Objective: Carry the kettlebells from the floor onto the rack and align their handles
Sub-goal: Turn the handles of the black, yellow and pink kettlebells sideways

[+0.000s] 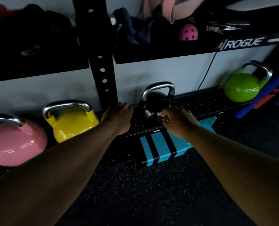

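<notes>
Rack shelf (200, 101), black kettlebell (153, 103), yellow kettlebell (73, 123), pink kettlebell (13, 144)

Bottom shelf (200, 101) of rack: open stretch between black kettlebell (156, 101) and green kettlebell (241, 87), bare mat, nothing on it. Left of black one a narrow gap, blocked at back by the rack upright (103, 75); left hand (117, 116) sits in that gap. Yellow kettlebell (73, 121) and pink kettlebell (13, 141) nearly touching, no room between. Upper shelf (168, 53) overhangs, headroom above handles clear. Right hand (179, 119) in front of black bell. Blue roller (265, 95) leans close by the green one, crowding the right end
</notes>
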